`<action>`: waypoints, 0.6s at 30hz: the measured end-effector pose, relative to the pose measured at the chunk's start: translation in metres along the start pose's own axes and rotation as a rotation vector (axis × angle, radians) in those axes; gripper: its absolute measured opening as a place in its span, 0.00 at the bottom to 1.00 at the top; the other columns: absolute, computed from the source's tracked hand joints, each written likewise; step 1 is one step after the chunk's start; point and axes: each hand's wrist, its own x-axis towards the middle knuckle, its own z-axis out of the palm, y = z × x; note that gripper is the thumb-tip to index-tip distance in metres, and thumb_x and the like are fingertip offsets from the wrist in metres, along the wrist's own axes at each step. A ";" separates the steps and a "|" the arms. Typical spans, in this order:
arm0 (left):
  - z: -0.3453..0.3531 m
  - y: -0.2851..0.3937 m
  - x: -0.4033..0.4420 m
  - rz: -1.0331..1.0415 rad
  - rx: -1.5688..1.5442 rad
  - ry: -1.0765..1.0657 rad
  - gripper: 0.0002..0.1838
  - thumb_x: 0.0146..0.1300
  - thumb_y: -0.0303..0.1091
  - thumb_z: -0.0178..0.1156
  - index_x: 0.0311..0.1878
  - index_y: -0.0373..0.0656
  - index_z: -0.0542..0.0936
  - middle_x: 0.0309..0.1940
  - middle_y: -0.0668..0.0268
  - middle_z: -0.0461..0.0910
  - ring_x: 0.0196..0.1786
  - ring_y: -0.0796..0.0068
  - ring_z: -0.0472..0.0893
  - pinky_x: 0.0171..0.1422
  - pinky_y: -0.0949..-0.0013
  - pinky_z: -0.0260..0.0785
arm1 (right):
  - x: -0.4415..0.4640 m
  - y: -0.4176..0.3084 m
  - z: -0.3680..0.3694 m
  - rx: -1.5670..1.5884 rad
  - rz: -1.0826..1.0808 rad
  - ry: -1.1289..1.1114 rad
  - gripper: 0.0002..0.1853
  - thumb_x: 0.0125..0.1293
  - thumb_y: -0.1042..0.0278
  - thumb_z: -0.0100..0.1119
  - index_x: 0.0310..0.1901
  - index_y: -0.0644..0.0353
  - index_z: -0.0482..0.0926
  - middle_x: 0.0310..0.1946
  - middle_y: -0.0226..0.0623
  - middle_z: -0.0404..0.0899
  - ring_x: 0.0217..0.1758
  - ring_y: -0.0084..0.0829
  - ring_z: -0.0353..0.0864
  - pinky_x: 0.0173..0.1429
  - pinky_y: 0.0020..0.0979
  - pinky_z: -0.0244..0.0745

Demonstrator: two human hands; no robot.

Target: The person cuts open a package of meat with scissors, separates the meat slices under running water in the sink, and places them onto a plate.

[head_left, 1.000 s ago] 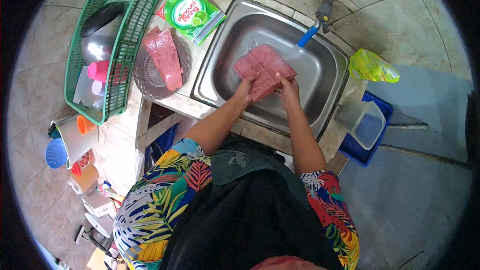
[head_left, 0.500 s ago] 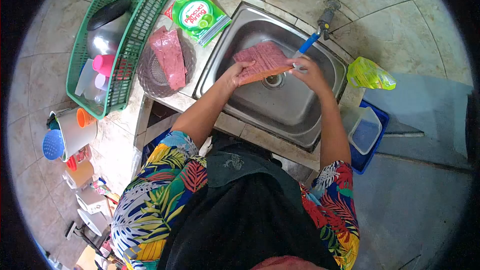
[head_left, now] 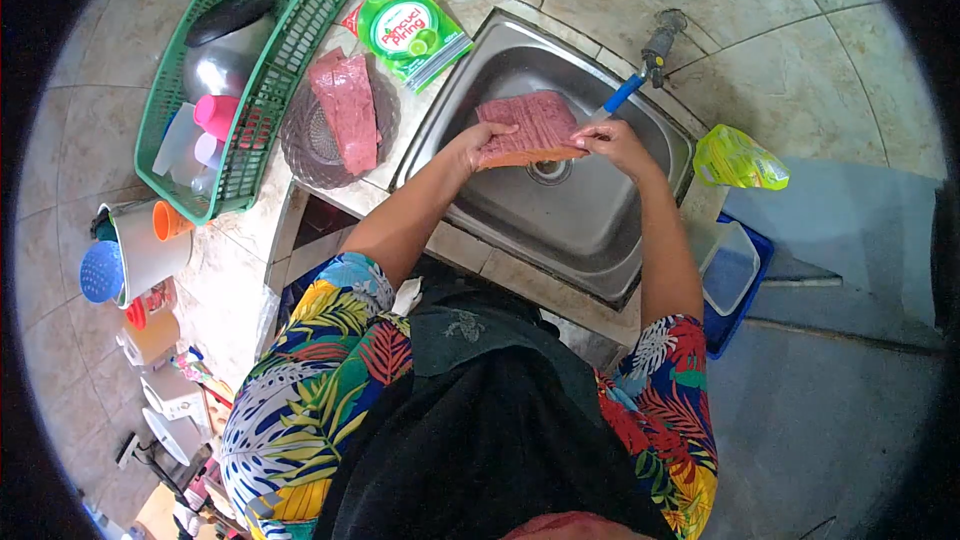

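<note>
Left hand: your left hand (head_left: 474, 145) is closed part way round the left end of the pink slab (head_left: 530, 125), thumb on its upper face.
Right hand: your right hand (head_left: 618, 147) is nearly closed, fingertips pinching the slab's right corner.
Pink slab: ridged on top, it lies in your grip over the sink (head_left: 600, 225), upper centre of the frame, partly covering the drain (head_left: 550, 172).
Tap: its blue nozzle (head_left: 624, 93) points down toward your right hand, right of the slab.
Glass bowl: left of the sink, the bowl (head_left: 298, 145) bears pink pieces (head_left: 348, 118).
Green packet: the packet (head_left: 408, 32) lies between basket and sink.
Basket: the green basket (head_left: 262, 105), upper left, holds a pink cup (head_left: 215, 115).
</note>
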 end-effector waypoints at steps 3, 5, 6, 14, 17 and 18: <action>-0.003 -0.004 0.008 0.054 -0.003 0.019 0.20 0.58 0.25 0.56 0.53 0.32 0.66 0.47 0.48 0.74 0.47 0.55 0.79 0.51 0.55 0.75 | -0.003 0.001 0.003 -0.121 -0.128 0.075 0.10 0.53 0.68 0.63 0.37 0.62 0.82 0.31 0.35 0.80 0.35 0.24 0.77 0.40 0.26 0.71; -0.007 -0.005 0.012 0.040 -0.017 0.027 0.19 0.58 0.24 0.55 0.53 0.33 0.67 0.46 0.48 0.75 0.47 0.56 0.79 0.50 0.56 0.75 | -0.008 -0.005 0.009 -0.305 -0.280 0.152 0.09 0.55 0.68 0.60 0.36 0.62 0.81 0.30 0.38 0.79 0.35 0.31 0.78 0.40 0.29 0.72; -0.009 -0.005 0.014 0.022 -0.029 0.037 0.19 0.58 0.24 0.55 0.52 0.33 0.67 0.46 0.48 0.75 0.46 0.56 0.79 0.50 0.56 0.76 | -0.009 -0.005 0.010 -0.307 -0.283 0.151 0.09 0.55 0.68 0.60 0.36 0.62 0.81 0.30 0.38 0.79 0.35 0.31 0.78 0.40 0.29 0.72; -0.009 -0.012 0.016 0.028 0.010 0.027 0.20 0.57 0.25 0.57 0.53 0.32 0.67 0.43 0.51 0.77 0.42 0.59 0.81 0.44 0.59 0.78 | -0.009 -0.002 0.010 -0.539 -0.400 0.230 0.08 0.56 0.71 0.54 0.36 0.65 0.78 0.32 0.44 0.77 0.37 0.43 0.77 0.45 0.37 0.71; -0.012 -0.011 0.020 -0.010 0.047 0.038 0.19 0.57 0.24 0.57 0.52 0.32 0.67 0.42 0.51 0.77 0.41 0.59 0.81 0.44 0.59 0.78 | -0.009 -0.003 0.007 -0.481 -0.326 0.264 0.08 0.55 0.72 0.54 0.36 0.65 0.78 0.32 0.46 0.77 0.37 0.45 0.77 0.44 0.37 0.71; -0.016 -0.011 0.023 -0.051 0.067 0.040 0.19 0.57 0.24 0.56 0.52 0.32 0.68 0.42 0.51 0.78 0.41 0.59 0.81 0.44 0.60 0.78 | -0.008 -0.004 0.007 -0.482 -0.330 0.262 0.08 0.55 0.72 0.54 0.36 0.65 0.78 0.32 0.46 0.77 0.37 0.45 0.77 0.44 0.37 0.71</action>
